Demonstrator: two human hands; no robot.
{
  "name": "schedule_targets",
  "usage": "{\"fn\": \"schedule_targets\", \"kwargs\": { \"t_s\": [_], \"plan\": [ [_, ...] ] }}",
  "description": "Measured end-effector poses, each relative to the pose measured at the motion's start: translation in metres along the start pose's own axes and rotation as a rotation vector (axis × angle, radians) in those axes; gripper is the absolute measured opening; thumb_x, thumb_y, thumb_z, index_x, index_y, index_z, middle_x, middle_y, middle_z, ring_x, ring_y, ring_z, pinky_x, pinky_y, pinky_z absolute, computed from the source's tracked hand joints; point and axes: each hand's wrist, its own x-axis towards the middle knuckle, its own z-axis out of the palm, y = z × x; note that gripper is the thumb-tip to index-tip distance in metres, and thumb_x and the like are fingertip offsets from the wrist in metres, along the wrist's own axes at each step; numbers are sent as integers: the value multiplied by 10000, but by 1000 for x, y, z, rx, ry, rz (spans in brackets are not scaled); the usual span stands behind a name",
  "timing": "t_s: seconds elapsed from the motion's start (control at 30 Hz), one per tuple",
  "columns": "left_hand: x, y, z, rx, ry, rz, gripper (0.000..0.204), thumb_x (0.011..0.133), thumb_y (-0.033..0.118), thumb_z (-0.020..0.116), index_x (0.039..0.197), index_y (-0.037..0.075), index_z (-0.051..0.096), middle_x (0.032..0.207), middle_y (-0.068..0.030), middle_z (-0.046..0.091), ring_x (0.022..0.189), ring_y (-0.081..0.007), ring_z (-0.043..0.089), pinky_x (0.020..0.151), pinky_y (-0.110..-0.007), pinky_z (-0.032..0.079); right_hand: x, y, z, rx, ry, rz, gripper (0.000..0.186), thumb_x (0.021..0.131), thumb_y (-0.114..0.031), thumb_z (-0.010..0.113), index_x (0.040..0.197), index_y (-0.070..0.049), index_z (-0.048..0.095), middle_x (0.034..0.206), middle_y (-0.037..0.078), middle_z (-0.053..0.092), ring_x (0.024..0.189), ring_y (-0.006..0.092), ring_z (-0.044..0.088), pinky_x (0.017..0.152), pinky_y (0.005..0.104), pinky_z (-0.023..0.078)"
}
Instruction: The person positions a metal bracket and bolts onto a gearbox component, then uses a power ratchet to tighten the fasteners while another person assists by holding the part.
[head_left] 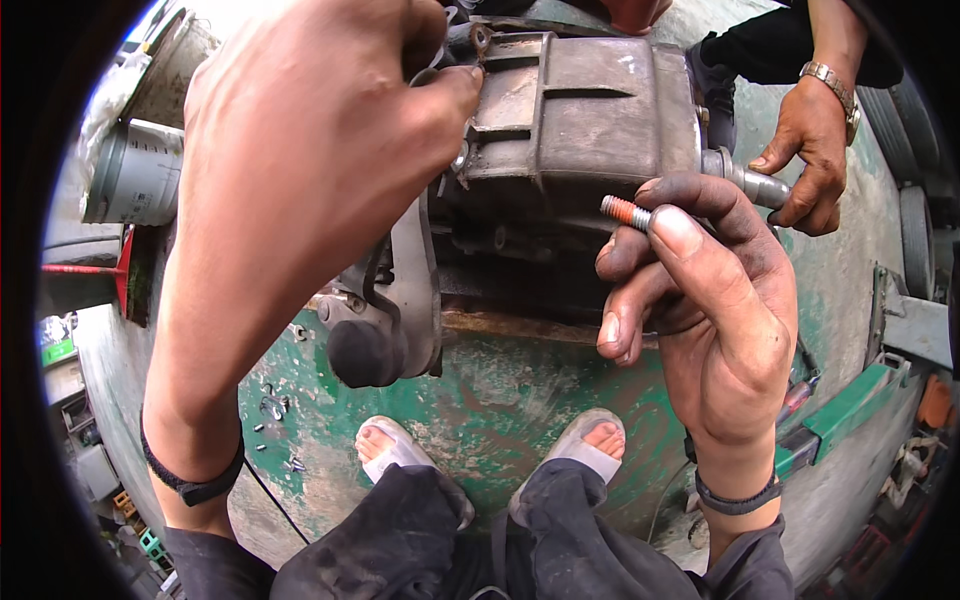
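My right hand (725, 300) pinches a threaded stud (626, 211) between thumb and index finger. Orange thread compound coats part of the stud, and its free end points left. To the left, my left hand (330, 120) is at the flanged edge of a grey cast-metal gearbox housing (600, 110), its thumb on the edge. Its fingers look curled, but what they hold is hidden behind the hand. Below it, a metal arm with a round black end (366, 352) juts toward me. On the right, another person's hand (815, 150), wearing a metal-band watch, grips the housing's protruding shaft (755, 184).
Loose bolts and small hardware (272, 408) lie on the worn green floor (480, 390) at left. A grey cylindrical can (140, 172) stands at far left. A green metal beam (850, 410) lies at right, near tyres (916, 235). My sandalled feet are below the gearbox.
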Motion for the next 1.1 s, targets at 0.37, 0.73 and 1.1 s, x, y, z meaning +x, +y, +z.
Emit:
{"fn": "schedule_targets", "kwargs": {
  "t_s": [0.37, 0.73, 1.1],
  "plan": [
    [3, 13, 0, -360, -71, -76, 374, 872, 265, 680, 710, -53, 569, 586, 32, 418, 560, -50, 352, 499, -262, 274, 2, 2, -7, 36, 19, 28, 278, 951, -134, 522, 1128, 80, 522, 819, 187, 650, 500, 194, 610, 435, 259, 458],
    [17, -16, 3, -150, -186, -102, 369, 881, 278, 670, 867, -91, 667, 661, -47, 584, 623, -87, 500, 589, -266, 418, 4, 4, -8, 26, 5, 47, 283, 954, -144, 517, 1132, 76, 528, 819, 175, 653, 499, 189, 610, 436, 258, 460],
    [19, -22, -7, -166, -370, -212, 478, 816, 345, 780, 1002, -65, 620, 857, -74, 625, 790, -126, 589, 694, -261, 477, 4, 4, -8, 25, 19, 51, 282, 957, -146, 511, 1131, 76, 527, 810, 175, 648, 490, 184, 606, 432, 255, 463]
  ]
}}
